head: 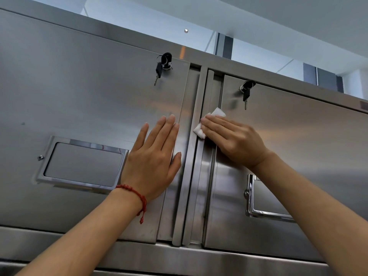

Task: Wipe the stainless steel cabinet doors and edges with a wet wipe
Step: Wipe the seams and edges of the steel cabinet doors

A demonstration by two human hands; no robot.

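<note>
A stainless steel wall cabinet fills the view from below, with a left door (79,100) and a right door (298,132) meeting at a vertical centre edge (196,108). My left hand (153,158) lies flat, fingers straight, against the left door beside that edge. Over the inner edge of the right door, my right hand (233,140) presses a white wet wipe (200,130) with straight fingers; most of the wipe is hidden beneath them.
Each door has a lock with black keys hanging from it, on the left (162,65) and on the right (246,90). Recessed handle on the left door (81,163) and another on the right (264,198). A steel ledge (199,257) runs below the doors.
</note>
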